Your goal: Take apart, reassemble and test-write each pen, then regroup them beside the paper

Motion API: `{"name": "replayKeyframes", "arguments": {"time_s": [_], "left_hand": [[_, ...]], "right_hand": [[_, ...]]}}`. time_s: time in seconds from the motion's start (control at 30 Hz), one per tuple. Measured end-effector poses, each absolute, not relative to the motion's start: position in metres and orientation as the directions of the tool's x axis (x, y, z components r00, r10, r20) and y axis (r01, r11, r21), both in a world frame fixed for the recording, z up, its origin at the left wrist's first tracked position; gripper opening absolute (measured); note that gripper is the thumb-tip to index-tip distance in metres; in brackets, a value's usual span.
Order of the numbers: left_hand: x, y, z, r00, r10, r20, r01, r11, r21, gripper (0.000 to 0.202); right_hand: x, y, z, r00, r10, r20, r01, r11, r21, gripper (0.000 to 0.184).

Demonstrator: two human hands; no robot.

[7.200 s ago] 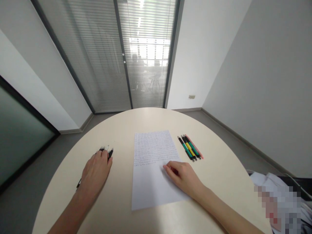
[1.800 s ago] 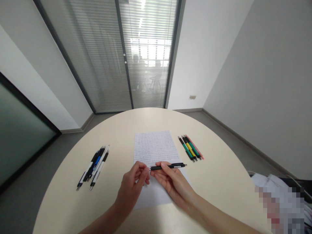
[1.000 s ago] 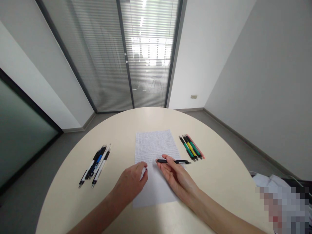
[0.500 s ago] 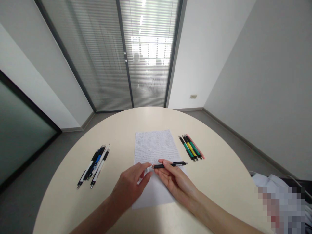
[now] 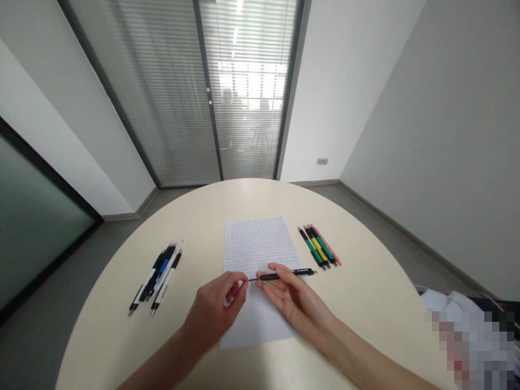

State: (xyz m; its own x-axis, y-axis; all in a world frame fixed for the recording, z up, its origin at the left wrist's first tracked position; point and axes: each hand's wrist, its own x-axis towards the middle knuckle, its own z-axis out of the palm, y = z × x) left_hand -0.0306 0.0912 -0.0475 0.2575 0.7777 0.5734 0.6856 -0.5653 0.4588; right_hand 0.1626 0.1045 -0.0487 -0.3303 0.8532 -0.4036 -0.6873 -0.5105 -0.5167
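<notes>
My right hand [image 5: 292, 298] grips a slim black pen [image 5: 282, 275] between thumb and fingers, above the lower part of a handwritten sheet of paper [image 5: 254, 244]. The pen lies almost level, its thin tip pointing left at the fingertips of my left hand [image 5: 215, 309]. That hand is curled over the sheet's left edge. Whether it pinches the tip I cannot tell. To the left lies a bundle of black, white and blue pens [image 5: 156, 276]. To the right lies a row of pens with green, yellow and pink bands [image 5: 319, 246].
Everything lies on a round cream table [image 5: 365, 281] whose rim curves around the far side. Beyond it stands a glass door with blinds [image 5: 207, 92]. White cloth [image 5: 450, 306] lies past the table's right edge, partly blurred.
The pen has shifted slightly right and its tip now reaches my left fingertips. Earlier, both hands lay flat with no pen in hand, and my left hand covered the left pen bundle.
</notes>
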Motion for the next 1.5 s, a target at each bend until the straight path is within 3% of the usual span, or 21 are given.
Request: {"name": "replayKeyframes", "arguments": {"time_s": [0.5,0.7,0.9,1.2,1.5], "left_hand": [[-0.036,0.093,-0.049,0.198,0.802,0.563,0.754,-0.492,0.436,0.015],[-0.03,0.086,-0.056,0.277,0.737,0.616,0.801,-0.532,0.276,0.025],[-0.019,0.085,-0.075,0.388,0.745,0.543,0.82,-0.548,0.165,0.025],[-0.018,0.088,-0.082,0.392,0.806,0.443,0.833,-0.515,0.202,0.024],[-0.02,0.091,-0.083,0.375,0.814,0.443,0.843,-0.498,0.202,0.025]], "right_hand": [[0.172,0.113,-0.049,-0.245,0.877,-0.414,-0.73,-0.448,-0.516,0.024],[0.176,0.119,-0.042,-0.167,0.888,-0.428,-0.762,-0.392,-0.515,0.021],[0.174,0.118,-0.042,-0.177,0.88,-0.441,-0.768,-0.404,-0.497,0.02],[0.172,0.118,-0.047,-0.189,0.872,-0.451,-0.754,-0.423,-0.503,0.019],[0.172,0.117,-0.043,-0.167,0.866,-0.471,-0.754,-0.42,-0.505,0.017]]}}
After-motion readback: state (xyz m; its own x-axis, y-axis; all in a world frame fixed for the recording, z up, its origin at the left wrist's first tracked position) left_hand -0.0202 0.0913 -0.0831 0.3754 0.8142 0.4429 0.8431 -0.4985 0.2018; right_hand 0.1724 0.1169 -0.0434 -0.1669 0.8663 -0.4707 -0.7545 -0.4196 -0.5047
